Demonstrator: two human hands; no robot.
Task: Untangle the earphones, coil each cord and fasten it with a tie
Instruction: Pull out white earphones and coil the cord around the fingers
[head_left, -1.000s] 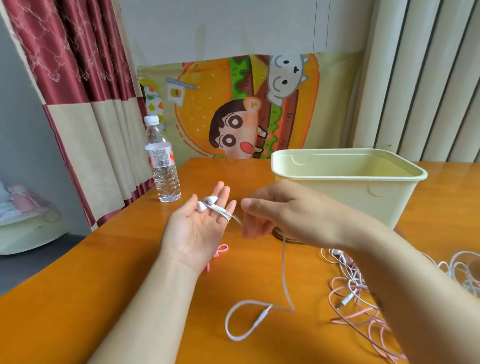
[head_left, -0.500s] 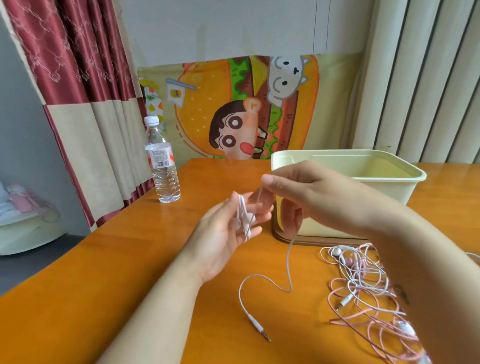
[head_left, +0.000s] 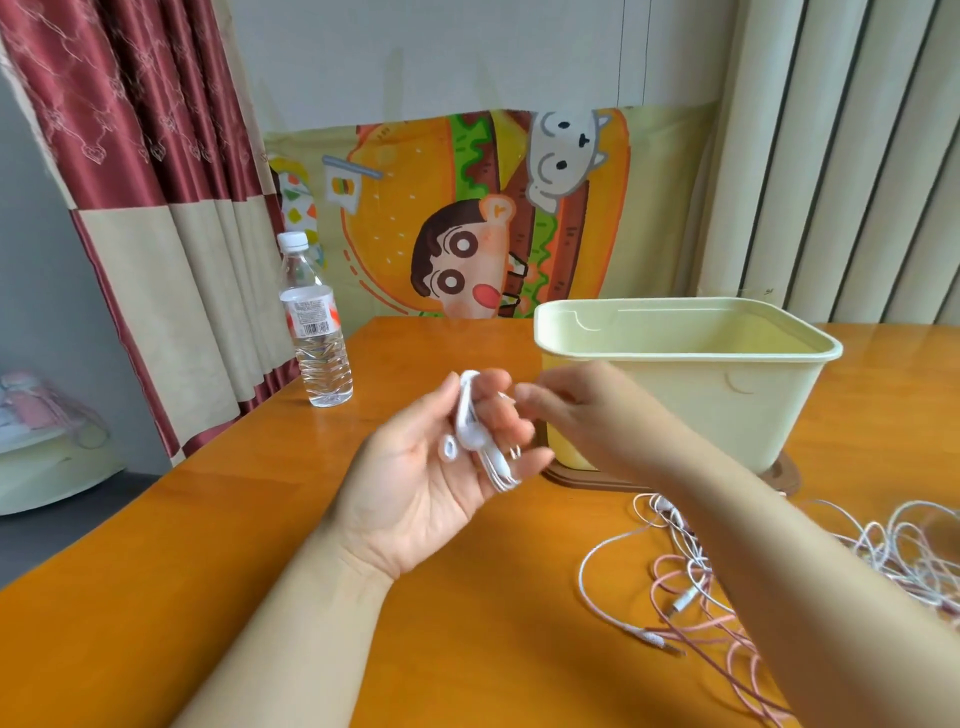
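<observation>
My left hand (head_left: 415, 493) is raised palm up over the orange table (head_left: 182, 571). White earphones (head_left: 470, 431) are wound in loops around its fingers, and both earbuds rest against the palm. My right hand (head_left: 587, 415), blurred, sits at the left hand's fingertips and pinches the cord there. A tangled pile of white and pink earphone cords (head_left: 696, 587) lies on the table to the right, partly under my right forearm. A white loop ending in a plug (head_left: 654, 638) lies at the pile's left edge. No tie is in sight.
A pale green plastic bin (head_left: 675, 358) stands on a brown base (head_left: 576, 479) right behind my hands. A water bottle (head_left: 317, 338) stands at the table's far left edge beside a red curtain. A cartoon cloth hangs behind the table.
The left hand has turned and closed around the cord, with more loops on its fingers. The length that hung from my right hand no longer dangles. The pink tie seen earlier is out of sight.
</observation>
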